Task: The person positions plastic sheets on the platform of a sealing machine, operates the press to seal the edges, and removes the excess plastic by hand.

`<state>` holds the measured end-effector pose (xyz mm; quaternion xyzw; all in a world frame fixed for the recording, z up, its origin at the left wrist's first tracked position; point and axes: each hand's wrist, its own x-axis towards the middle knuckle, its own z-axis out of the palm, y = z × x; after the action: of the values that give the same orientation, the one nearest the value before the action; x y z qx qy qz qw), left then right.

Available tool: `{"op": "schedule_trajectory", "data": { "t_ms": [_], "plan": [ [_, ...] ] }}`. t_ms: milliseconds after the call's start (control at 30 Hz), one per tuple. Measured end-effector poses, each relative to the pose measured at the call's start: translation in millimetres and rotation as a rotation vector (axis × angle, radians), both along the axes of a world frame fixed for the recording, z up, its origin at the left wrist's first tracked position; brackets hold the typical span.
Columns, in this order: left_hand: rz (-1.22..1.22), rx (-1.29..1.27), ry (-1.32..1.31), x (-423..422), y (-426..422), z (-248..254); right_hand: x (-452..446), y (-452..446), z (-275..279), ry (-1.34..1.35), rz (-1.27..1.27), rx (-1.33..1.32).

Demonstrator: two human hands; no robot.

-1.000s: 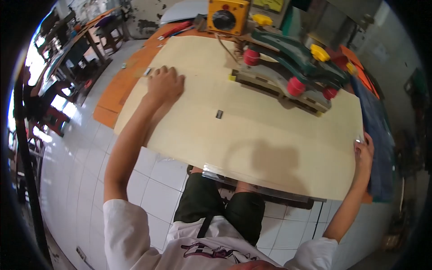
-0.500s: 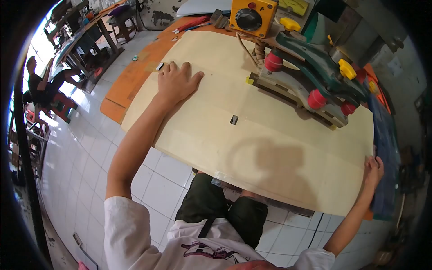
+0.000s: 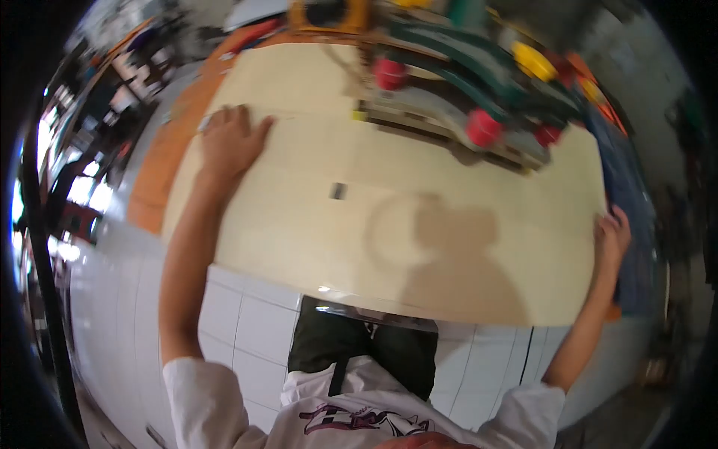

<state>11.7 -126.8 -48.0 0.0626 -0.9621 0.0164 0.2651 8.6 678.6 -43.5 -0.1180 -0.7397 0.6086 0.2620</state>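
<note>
A wide cream-coloured sheet [image 3: 284, 224] lies flat in front of me, with a small dark rectangle [image 3: 338, 191] near its middle. My left hand [image 3: 230, 142] rests on its upper left part, palm down with the fingers spread. At the right edge of the sheet, my right hand [image 3: 613, 233] has its fingers bent round the border. Over the far right of the sheet stands a machine head [image 3: 449, 105] with a green arm, red knobs and a yellow knob; its lower bar sits close above the sheet.
An orange board [image 3: 153, 187] shows beneath the sheet at the left. A yellow box [image 3: 329, 16] stands at the back, and dark blue material [image 3: 636, 239] hangs along the right. White floor tiles [image 3: 247, 322] lie below. The left background is blurred.
My view has swung right, so the sheet and machine sit farther left and higher in the picture. Both hands keep about the same places on the sheet.
</note>
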Motion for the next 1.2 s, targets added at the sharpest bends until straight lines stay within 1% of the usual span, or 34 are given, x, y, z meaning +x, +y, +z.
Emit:
{"op": "schedule_trajectory", "data": {
  "t_ms": [33, 100, 133, 200, 233, 267, 300, 367, 433, 467, 533, 667, 733, 800, 867, 900, 967, 1000, 1067, 1200],
  "plan": [
    [-0.055, -0.047, 0.044, -1.8, -3.8, -1.0, 1.2, -7.2, 1.8, -0.023, -0.03, 0.059],
    [-0.069, 0.094, -0.022, 5.4, 13.7, 16.6, 4.6, -23.6, 5.9, -0.084, -0.091, 0.232],
    [-0.075, 0.17, -0.057, 4.8, 14.9, 16.9, 4.9, -31.6, 8.4, -0.113, -0.13, 0.347],
    [-0.054, 0.147, -0.09, -7.3, -0.3, -1.2, 8.0, -47.9, 13.4, -0.183, -0.21, 0.572],
    [-0.039, 0.169, -0.143, -8.8, -0.8, -0.1, 12.9, -65.0, 21.0, -0.211, -0.272, 0.681],
    [-0.014, 0.188, -0.199, -8.3, -2.3, 1.6, 17.4, -76.5, 26.4, -0.256, -0.309, 0.728],
    [-0.028, 0.191, -0.201, -11.1, -3.1, -2.0, 18.9, -78.3, 28.2, -0.269, -0.306, 0.713],
    [0.035, 0.176, -0.211, -12.6, -6.7, -4.1, 21.9, -75.5, 29.0, -0.282, -0.301, 0.695],
    [0.018, 0.188, -0.218, -9.1, -5.5, 1.2, 26.6, -67.9, 30.2, -0.197, -0.407, 0.811],
    [0.004, 0.2, -0.226, -9.0, -4.1, 2.4, 27.2, -62.9, 29.6, -0.197, -0.409, 0.811],
    [0.004, 0.192, -0.224, -9.4, -4.8, 1.9, 27.9, -58.2, 31.2, -0.116, -0.611, 0.728],
    [-0.014, 0.175, -0.212, -11.5, -9.9, -2.3, 26.2, -64.4, 34.4, -0.018, -0.675, 0.676],
    [-0.005, 0.181, -0.235, -10.7, -10.1, 0.2, 20.6, -78.3, 31.9, 0.095, -0.58, 0.746],
    [-0.002, 0.186, -0.253, -11.4, -9.0, 0.7, 14.9, -104.4, 25.3, 0.058, -0.434, 0.784],
    [0.058, 0.189, -0.262, -12.3, -9.9, -1.6, 13.5, -125.0, 17.4, -0.011, -0.191, 1.036],
    [0.055, 0.188, -0.26, -13.0, -9.1, 0.1, 11.1, -132.2, 12.3, -0.011, -0.194, 1.036],
    [0.062, 0.234, -0.325, -11.8, -10.6, 4.3, 7.7, -142.3, 3.5, -0.274, -0.047, 1.205],
    [0.068, 0.23, -0.326, -12.0, -13.0, 3.6, 7.9, -143.0, 2.1, -0.273, -0.041, 1.201],
    [0.065, 0.227, -0.322, -15.5, -19.8, -3.7, 7.4, -142.5, -0.4, -0.528, 0.03, 1.192],
    [0.082, 0.185, -0.302, -18.3, -27.7, -15.3, 7.1, -142.6, 3.1, -0.601, 0.049, 1.192]
  ]
}}
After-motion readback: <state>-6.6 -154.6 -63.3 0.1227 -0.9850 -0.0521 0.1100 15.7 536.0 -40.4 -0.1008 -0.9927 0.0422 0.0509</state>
